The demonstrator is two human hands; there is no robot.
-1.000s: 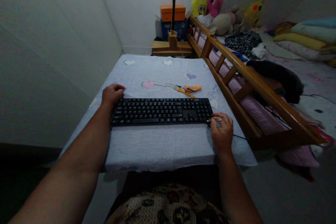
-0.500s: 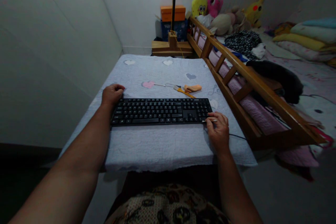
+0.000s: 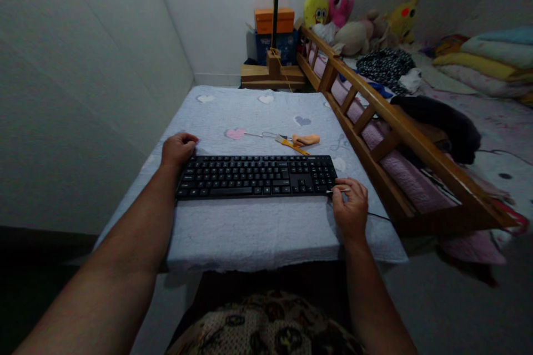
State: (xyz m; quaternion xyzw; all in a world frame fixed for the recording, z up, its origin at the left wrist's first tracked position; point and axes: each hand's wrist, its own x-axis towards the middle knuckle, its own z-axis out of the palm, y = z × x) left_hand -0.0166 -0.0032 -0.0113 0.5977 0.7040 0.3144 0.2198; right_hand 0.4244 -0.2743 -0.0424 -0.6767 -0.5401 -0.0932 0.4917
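A black keyboard (image 3: 258, 176) lies flat across the cloth-covered table. My left hand (image 3: 179, 150) rests loosely curled by its far left corner, with nothing seen in the fingers. At the near right corner, my right hand (image 3: 350, 202) pinches a thin cotton swab (image 3: 339, 189), its white tip close to the keyboard's edge. Beyond the keyboard lie another cotton swab (image 3: 252, 135), a small brush with a yellow-orange handle (image 3: 295, 147) and an orange-handled tool (image 3: 306, 140) with a wire end.
A wooden bed rail (image 3: 375, 102) runs along the table's right side, with bedding and plush toys behind it. A dark pole on a wooden base (image 3: 273, 66) and stacked boxes (image 3: 275, 21) stand past the far edge. The keyboard's cable (image 3: 378, 216) trails right.
My right hand has shifted slightly right with the cotton swab, its tip moving toward the keyboard's right end. My left hand and the keyboard stay put.
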